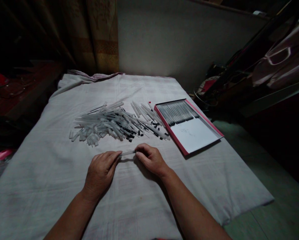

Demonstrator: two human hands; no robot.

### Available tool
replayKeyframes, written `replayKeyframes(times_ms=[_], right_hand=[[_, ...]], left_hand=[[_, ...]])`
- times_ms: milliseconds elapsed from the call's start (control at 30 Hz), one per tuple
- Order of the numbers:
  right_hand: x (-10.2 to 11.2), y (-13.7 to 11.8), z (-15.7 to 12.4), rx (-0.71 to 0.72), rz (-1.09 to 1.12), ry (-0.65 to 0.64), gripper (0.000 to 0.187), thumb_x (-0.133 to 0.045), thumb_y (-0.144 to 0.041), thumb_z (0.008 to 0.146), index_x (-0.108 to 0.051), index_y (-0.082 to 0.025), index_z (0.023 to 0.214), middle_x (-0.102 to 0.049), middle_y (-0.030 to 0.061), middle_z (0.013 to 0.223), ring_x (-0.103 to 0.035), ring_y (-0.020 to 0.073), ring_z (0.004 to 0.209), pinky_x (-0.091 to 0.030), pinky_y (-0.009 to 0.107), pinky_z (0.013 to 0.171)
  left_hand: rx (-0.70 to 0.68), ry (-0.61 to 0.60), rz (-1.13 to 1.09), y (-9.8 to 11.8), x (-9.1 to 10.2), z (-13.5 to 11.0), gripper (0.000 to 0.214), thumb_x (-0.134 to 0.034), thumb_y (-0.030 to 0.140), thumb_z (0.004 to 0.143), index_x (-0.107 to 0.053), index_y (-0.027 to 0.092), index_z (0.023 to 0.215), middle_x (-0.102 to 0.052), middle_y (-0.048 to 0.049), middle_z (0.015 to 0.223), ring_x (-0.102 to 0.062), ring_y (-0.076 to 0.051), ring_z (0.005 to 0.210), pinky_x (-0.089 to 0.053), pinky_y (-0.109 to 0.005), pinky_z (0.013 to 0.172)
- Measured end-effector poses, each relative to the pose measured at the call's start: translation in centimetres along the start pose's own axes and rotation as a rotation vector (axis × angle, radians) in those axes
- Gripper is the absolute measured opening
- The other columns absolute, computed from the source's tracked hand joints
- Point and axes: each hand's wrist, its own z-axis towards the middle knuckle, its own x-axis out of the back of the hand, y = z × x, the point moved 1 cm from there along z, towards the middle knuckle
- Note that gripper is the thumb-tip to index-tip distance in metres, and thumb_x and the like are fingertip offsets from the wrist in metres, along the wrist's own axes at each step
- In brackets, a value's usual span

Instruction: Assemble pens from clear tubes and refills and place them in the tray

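A slim translucent pen [127, 153] lies level between my two hands, just above the cloth. My left hand [101, 170] pinches its left end. The fingers of my right hand [151, 159] are closed on its dark right end, and the fingertips hide that tip. Beyond the hands spreads a loose heap of pen parts [106, 123]: clear barrels, caps, thin dark refills and small black plugs. To the right, a shallow red-edged box [175, 141] holds a row of pens [178, 112] laid side by side, their black ends toward me.
A white cloth [129, 206] covers the table, bunched at the far left edge. A wall and a patterned curtain [103, 40] stand behind it. On the left is a dark reddish surface [31, 90] with objects on it. Tiled floor [271, 213] shows at right.
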Motion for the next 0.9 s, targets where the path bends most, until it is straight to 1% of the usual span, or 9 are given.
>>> replayKeyframes(times_ms=[67, 200, 267, 333, 400, 500, 633, 767, 900], right_hand=[[0.00, 0.02, 0.00, -0.015, -0.010, -0.003, 0.013, -0.056, -0.030, 0.088, -0.065, -0.020, 0.089, -0.068, 0.0010, 0.079, -0.063, 0.0148, 0.073, -0.048, 0.025, 0.070], [0.05, 0.02, -0.01, -0.021, -0.012, -0.010, 0.016, -0.059, -0.028, 0.087, -0.065, -0.020, 0.100, -0.068, 0.0002, 0.079, -0.062, 0.0142, 0.070, -0.048, 0.025, 0.069], [0.11, 0.00, 0.00, -0.003, -0.021, -0.004, 0.013, -0.057, -0.027, 0.088, -0.065, -0.020, 0.095, -0.068, 0.0012, 0.081, -0.063, 0.0146, 0.074, -0.048, 0.025, 0.072], [0.14, -0.01, 0.02, -0.002, -0.030, -0.004, 0.012, -0.056, -0.029, 0.089, -0.065, -0.020, 0.090, -0.068, 0.0010, 0.080, -0.063, 0.0145, 0.073, -0.048, 0.025, 0.070], [0.15, -0.01, 0.03, -0.015, -0.031, -0.012, 0.012, -0.058, -0.030, 0.088, -0.065, -0.021, 0.092, -0.067, -0.0002, 0.076, -0.061, 0.0140, 0.069, -0.048, 0.024, 0.068], [0.14, -0.01, 0.01, -0.007, -0.032, -0.017, 0.015, -0.059, -0.029, 0.087, -0.064, -0.021, 0.098, -0.068, 0.0002, 0.080, -0.062, 0.0145, 0.071, -0.049, 0.025, 0.070], [0.12, 0.04, -0.07, 0.010, -0.046, -0.009, 0.012, -0.056, -0.030, 0.089, -0.064, -0.021, 0.092, -0.068, 0.0006, 0.079, -0.062, 0.0149, 0.072, -0.048, 0.025, 0.071], [0.11, 0.04, -0.10, 0.006, -0.035, -0.016, 0.015, -0.058, -0.029, 0.088, -0.064, -0.021, 0.099, -0.068, 0.0006, 0.081, -0.063, 0.0148, 0.073, -0.048, 0.025, 0.071], [0.15, -0.05, 0.01, 0.029, -0.053, -0.013, 0.012, -0.055, -0.028, 0.090, -0.064, -0.020, 0.091, -0.068, 0.0013, 0.080, -0.063, 0.0148, 0.073, -0.048, 0.025, 0.070]], left_hand=[[-0.004, 0.000, -0.002, -0.03, -0.01, -0.03, 0.026, -0.049, 0.032, 0.101, -0.066, 0.021, 0.118, -0.075, -0.0069, 0.103, -0.069, -0.023, 0.092, -0.048, -0.036, 0.082], [-0.011, 0.005, 0.004, -0.09, -0.06, -0.02, 0.026, -0.050, 0.031, 0.100, -0.066, 0.020, 0.118, -0.075, -0.0069, 0.102, -0.069, -0.023, 0.092, -0.048, -0.036, 0.081], [-0.015, 0.001, 0.007, -0.09, -0.06, 0.01, 0.026, -0.049, 0.031, 0.101, -0.065, 0.020, 0.118, -0.075, -0.0069, 0.102, -0.069, -0.023, 0.092, -0.048, -0.036, 0.081], [-0.020, -0.001, 0.012, -0.05, -0.05, 0.03, 0.026, -0.049, 0.031, 0.101, -0.065, 0.020, 0.117, -0.075, -0.0069, 0.102, -0.069, -0.023, 0.091, -0.048, -0.036, 0.081], [-0.021, 0.002, 0.020, 0.00, -0.04, 0.05, 0.026, -0.048, 0.032, 0.101, -0.065, 0.020, 0.117, -0.075, -0.0069, 0.101, -0.069, -0.023, 0.092, -0.048, -0.035, 0.081], [-0.011, -0.006, 0.020, 0.03, -0.02, 0.05, 0.026, -0.047, 0.033, 0.102, -0.065, 0.021, 0.117, -0.075, -0.0068, 0.101, -0.069, -0.022, 0.091, -0.048, -0.035, 0.081], [-0.006, -0.013, 0.018, 0.03, -0.04, 0.02, 0.027, -0.045, 0.034, 0.102, -0.065, 0.022, 0.118, -0.075, -0.0069, 0.103, -0.069, -0.022, 0.091, -0.048, -0.036, 0.081], [-0.015, 0.002, 0.025, 0.03, -0.05, 0.02, 0.027, -0.046, 0.033, 0.102, -0.064, 0.021, 0.118, -0.075, -0.0065, 0.101, -0.069, -0.022, 0.091, -0.047, -0.036, 0.081], [-0.028, 0.005, 0.024, 0.06, -0.01, 0.07, 0.026, -0.047, 0.032, 0.101, -0.065, 0.021, 0.117, -0.075, -0.0066, 0.101, -0.069, -0.022, 0.091, -0.048, -0.036, 0.081]])
